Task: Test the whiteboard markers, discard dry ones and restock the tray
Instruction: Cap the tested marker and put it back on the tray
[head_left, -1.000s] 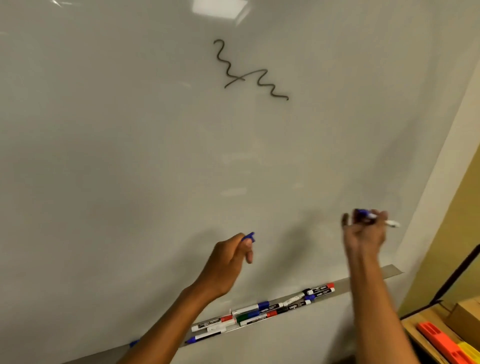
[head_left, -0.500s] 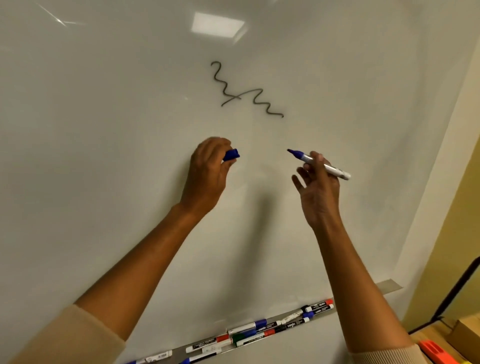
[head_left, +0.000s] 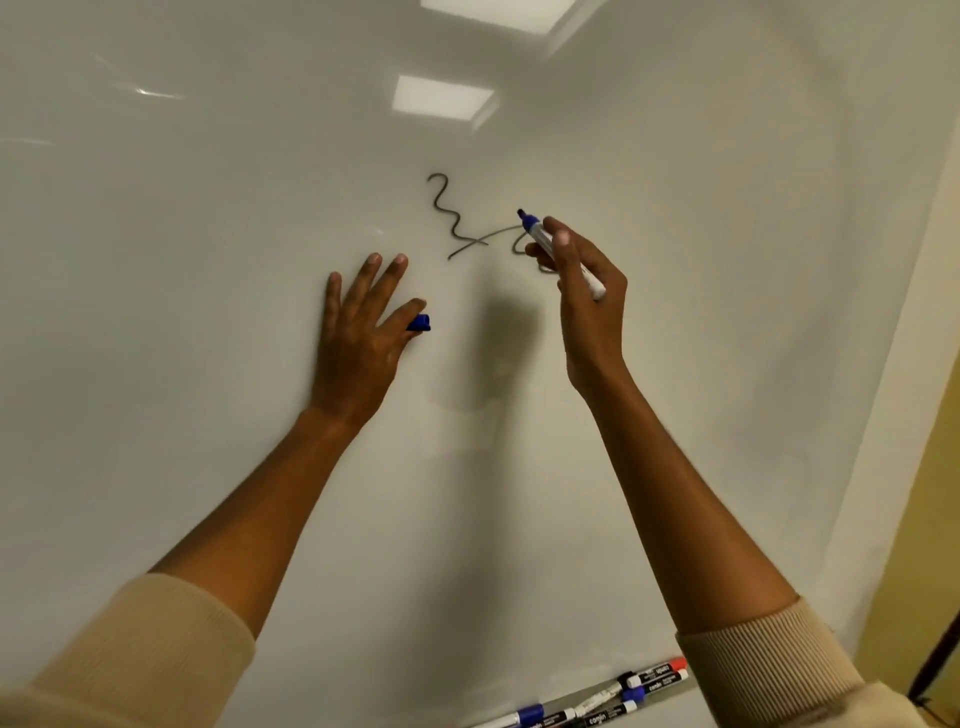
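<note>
Right hand (head_left: 587, 306) gripped uncapped blue marker (head_left: 558, 253), tip at 12 o'clock near black squiggle (head_left: 451, 218); left hand (head_left: 361, 332) pinched cap (head_left: 418, 322); tray markers (head_left: 631, 693) seemingly untested

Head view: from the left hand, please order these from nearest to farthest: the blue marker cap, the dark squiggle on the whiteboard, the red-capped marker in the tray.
1. Blue marker cap: pinched at the left hand.
2. Dark squiggle: above, to the right.
3. Red-capped marker: far below, in the tray, bottom right.
</note>
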